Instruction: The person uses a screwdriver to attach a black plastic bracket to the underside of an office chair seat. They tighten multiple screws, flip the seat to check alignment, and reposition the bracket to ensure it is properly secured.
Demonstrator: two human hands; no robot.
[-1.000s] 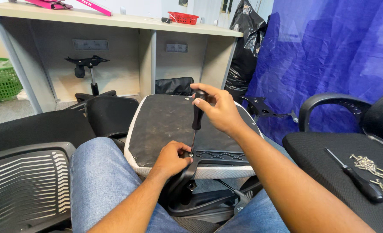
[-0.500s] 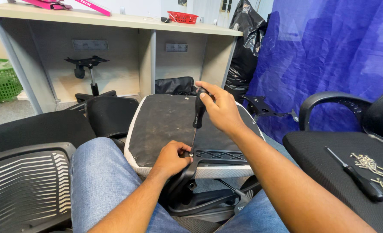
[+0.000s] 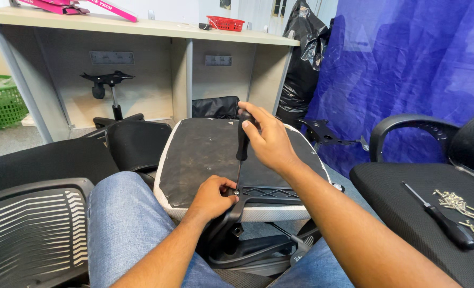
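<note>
I have just one view, from the camera worn on the head: it looks forward and down, close over my hands and the upturned chair seat point(image 3: 215, 154), with the table point(image 3: 141, 26) farther ahead.

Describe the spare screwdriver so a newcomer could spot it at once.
Look at the black chair seat on the far right. A black-handled screwdriver lies on it, beside a pile of loose screws. Unlike the other screwdriver, no hand holds it.
</note>
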